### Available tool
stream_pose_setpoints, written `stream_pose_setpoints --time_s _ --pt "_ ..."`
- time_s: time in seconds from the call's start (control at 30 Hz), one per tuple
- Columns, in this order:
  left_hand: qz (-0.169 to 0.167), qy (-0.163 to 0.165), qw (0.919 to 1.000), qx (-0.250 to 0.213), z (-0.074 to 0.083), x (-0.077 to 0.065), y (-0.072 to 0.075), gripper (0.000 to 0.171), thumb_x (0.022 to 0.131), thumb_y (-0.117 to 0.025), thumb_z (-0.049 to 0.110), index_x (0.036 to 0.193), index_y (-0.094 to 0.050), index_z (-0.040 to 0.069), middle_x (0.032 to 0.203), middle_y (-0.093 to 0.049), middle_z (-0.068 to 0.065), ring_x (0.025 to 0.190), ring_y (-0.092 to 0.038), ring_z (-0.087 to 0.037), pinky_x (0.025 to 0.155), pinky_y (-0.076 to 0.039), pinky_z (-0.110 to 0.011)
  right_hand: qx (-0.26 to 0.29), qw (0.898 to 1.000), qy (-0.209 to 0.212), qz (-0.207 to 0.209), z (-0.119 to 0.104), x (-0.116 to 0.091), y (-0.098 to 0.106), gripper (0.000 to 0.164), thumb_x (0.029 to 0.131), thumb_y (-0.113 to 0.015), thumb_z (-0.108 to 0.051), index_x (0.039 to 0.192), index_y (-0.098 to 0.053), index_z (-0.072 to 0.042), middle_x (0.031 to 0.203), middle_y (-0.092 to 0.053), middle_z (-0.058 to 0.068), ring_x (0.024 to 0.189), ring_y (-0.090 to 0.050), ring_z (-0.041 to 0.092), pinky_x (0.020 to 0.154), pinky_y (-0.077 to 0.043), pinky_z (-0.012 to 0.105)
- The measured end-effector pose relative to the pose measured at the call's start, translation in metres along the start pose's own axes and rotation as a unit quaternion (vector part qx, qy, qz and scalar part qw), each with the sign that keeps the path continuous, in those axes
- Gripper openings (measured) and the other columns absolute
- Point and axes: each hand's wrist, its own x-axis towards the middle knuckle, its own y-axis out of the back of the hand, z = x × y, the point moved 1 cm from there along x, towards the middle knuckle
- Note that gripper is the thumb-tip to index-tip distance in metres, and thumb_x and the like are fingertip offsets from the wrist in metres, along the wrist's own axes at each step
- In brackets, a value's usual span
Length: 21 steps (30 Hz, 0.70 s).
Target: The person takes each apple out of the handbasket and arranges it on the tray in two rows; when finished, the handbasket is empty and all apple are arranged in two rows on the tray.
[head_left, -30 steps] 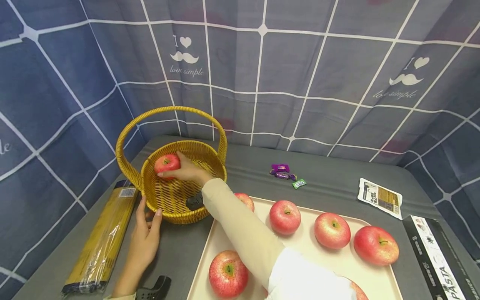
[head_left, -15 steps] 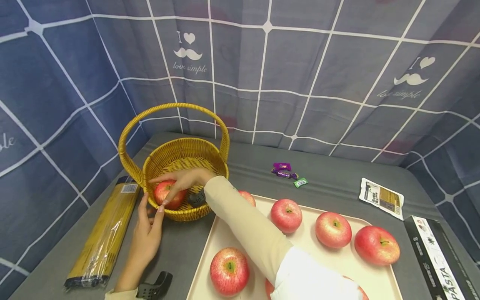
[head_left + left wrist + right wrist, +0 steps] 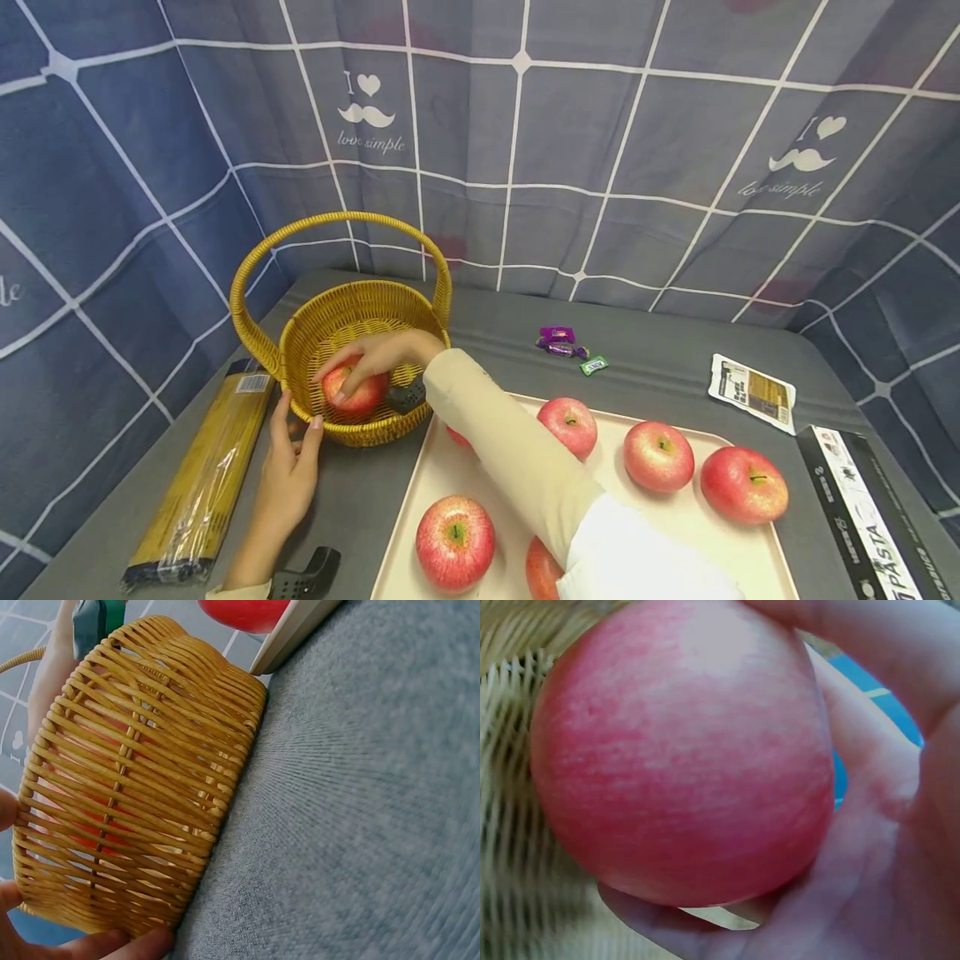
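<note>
A yellow woven basket (image 3: pixel 375 292) with a tall arched handle stands at the left. Inside it, toward the front, my right hand (image 3: pixel 393 348) grips a red apple (image 3: pixel 365 400), fingers over its top and side. The right wrist view shows the apple (image 3: pixel 682 765) large, with the thumb and fingers of that hand (image 3: pixel 900 847) curled around it and basket weave behind. My left hand (image 3: pixel 288 483) holds the basket's front left rim. Seen from the left wrist, its fingertips press the woven wall (image 3: pixel 135 787), and red shows through the gaps.
Several apples, one of them here (image 3: pixel 658 457), lie on a cream tray (image 3: pixel 420 508) right of the basket. A long yellow packet (image 3: pixel 202 475) lies at the left. Small candies (image 3: pixel 562 348), a flat pouch (image 3: pixel 753 392) and a black pasta box (image 3: pixel 862 508) are farther right.
My right hand has brought the apple from the back left of the basket toward its front, then slightly right. My left hand has stayed at the rim.
</note>
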Motion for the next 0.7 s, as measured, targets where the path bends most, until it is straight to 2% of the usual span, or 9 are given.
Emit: stream_pose_setpoints --time_s 0.1,0.2,0.27,0.4,0.57,0.7 --pt "0.001 -0.006 1.0000 -0.001 -0.001 0.000 0.001 0.061 0.097 -0.034 0.034 0.147 0.000 0.021 0.126 -0.040 -0.031 0.099 -0.055 -0.043 0.069 -0.044 -0.051 -0.018 1.000 0.011 0.019 -0.002 -0.020 0.013 0.049 0.079 -0.068 -0.029 0.126 -0.054 -0.027 0.118 -0.053 -0.008 0.107 -0.047 0.006 0.083 -0.045 0.020" --pt "-0.006 -0.013 0.9999 -0.003 -0.001 -0.001 0.001 0.061 0.098 -0.033 0.034 0.147 0.002 0.022 0.128 -0.037 -0.032 0.100 -0.054 -0.044 0.068 -0.045 -0.050 -0.033 0.998 0.032 0.036 -0.001 -0.051 0.028 0.048 0.080 -0.068 -0.028 0.126 -0.054 -0.023 0.117 -0.054 -0.007 0.106 -0.048 0.006 0.086 -0.044 0.019" --pt "-0.015 -0.014 0.9998 -0.001 0.000 -0.002 0.001 0.062 0.098 -0.032 0.035 0.146 0.004 0.023 0.129 -0.036 -0.033 0.101 -0.054 -0.045 0.066 -0.045 -0.048 -0.038 0.997 0.047 0.050 0.002 -0.081 0.035 0.047 0.080 -0.068 -0.027 0.125 -0.054 -0.021 0.117 -0.055 -0.006 0.106 -0.049 0.006 0.088 -0.043 0.021" --pt "-0.028 -0.020 0.9994 0.000 0.001 -0.002 -0.002 0.062 0.098 -0.031 0.034 0.146 0.006 0.021 0.130 -0.033 -0.035 0.100 -0.053 -0.045 0.062 -0.046 -0.045 -0.048 0.993 0.069 0.083 0.015 -0.156 0.039 0.045 0.080 -0.067 -0.021 0.123 -0.055 -0.020 0.119 -0.055 -0.004 0.106 -0.049 0.009 0.092 -0.041 0.024" --pt "-0.020 -0.023 0.9995 0.000 0.001 -0.003 0.000 0.062 0.098 -0.032 0.032 0.146 0.005 0.020 0.129 -0.033 -0.038 0.098 -0.053 -0.046 0.062 -0.046 -0.045 -0.076 0.984 0.084 0.135 0.030 -0.260 0.017 0.044 0.078 -0.068 -0.015 0.120 -0.057 -0.022 0.123 -0.050 -0.003 0.107 -0.048 0.012 0.086 -0.044 0.026" --pt "-0.022 -0.017 0.9996 -0.005 0.001 -0.002 0.000 0.063 0.098 -0.032 0.032 0.146 0.007 0.021 0.130 -0.032 -0.039 0.100 -0.052 -0.048 0.063 -0.046 -0.047 -0.084 0.976 0.083 0.185 0.050 -0.338 -0.022 0.045 0.078 -0.070 -0.012 0.120 -0.056 -0.020 0.125 -0.045 0.000 0.113 -0.044 0.010 0.082 -0.046 0.024"
